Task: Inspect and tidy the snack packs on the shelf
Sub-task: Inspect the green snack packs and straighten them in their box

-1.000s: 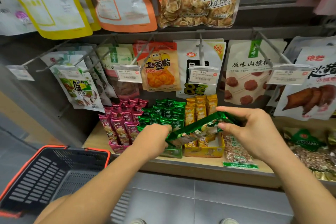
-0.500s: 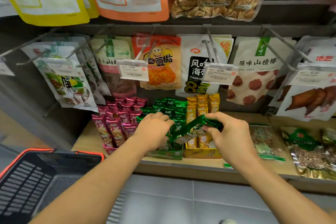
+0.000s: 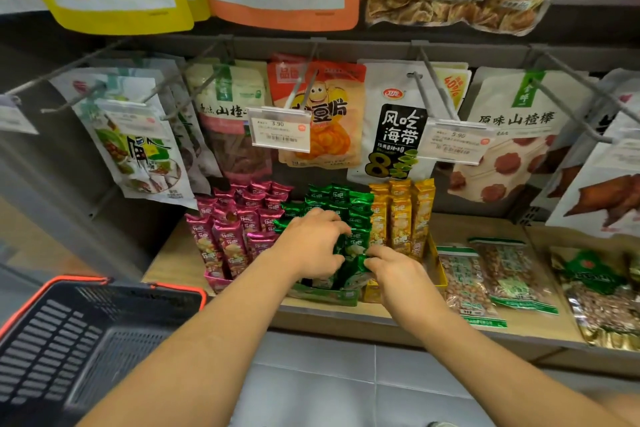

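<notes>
The green snack pack [image 3: 354, 251], judged light, crinkly, slippery foil best taken by its crimped ends, stood at the front of the green display box [image 3: 325, 295] on the shelf [image 3: 384, 314], pinched by the right hand [image 3: 398, 274], the left hand [image 3: 311, 246] curled round its top, apparently gripping.

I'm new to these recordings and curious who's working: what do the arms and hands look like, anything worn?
They are a person's. The left hand and right hand are bare, without gloves. No watch, bracelet or ring shows, and both forearms are uncovered to the picture's edge, so no sleeves are in view.
</notes>
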The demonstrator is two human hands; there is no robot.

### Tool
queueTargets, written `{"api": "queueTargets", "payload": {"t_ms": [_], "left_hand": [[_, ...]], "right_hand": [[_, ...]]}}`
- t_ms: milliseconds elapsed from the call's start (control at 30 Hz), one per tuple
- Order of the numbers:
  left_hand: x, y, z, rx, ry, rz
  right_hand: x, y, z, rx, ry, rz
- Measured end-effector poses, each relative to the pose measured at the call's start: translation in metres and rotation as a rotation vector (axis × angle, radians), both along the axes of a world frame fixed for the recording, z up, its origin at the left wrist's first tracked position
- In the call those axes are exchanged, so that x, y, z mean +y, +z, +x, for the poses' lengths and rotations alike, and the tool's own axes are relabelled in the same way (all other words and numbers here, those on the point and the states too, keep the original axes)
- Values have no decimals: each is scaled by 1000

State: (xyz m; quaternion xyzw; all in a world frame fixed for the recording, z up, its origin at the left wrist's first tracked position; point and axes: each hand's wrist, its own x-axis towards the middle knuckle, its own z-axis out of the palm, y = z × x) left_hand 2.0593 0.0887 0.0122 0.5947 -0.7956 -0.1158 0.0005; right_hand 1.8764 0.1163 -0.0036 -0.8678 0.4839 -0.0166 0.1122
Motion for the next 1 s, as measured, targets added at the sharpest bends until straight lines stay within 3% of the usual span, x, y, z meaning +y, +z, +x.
{"api": "queueTargets", "payload": {"t_ms": [200, 400, 633, 700, 800, 1000], "left_hand": [[-5, -4, -8, 135, 85, -60], [-23, -7, -25, -67, 136, -38], [-28, 2, -41, -71, 172, -90], [-21, 15, -41, 55, 191, -171], [2, 42, -41, 276, 124, -440], [63, 90, -32, 311, -90, -933]], "right_hand": [[1, 1, 11, 145, 110, 90], [4, 7, 18, -122, 4, 120], [3, -1, 16, -98, -75, 99], [0, -3, 13, -88, -99, 165], [-4, -5, 5, -150, -173, 286], [-9, 16, -12, -463, -318, 227]]}}
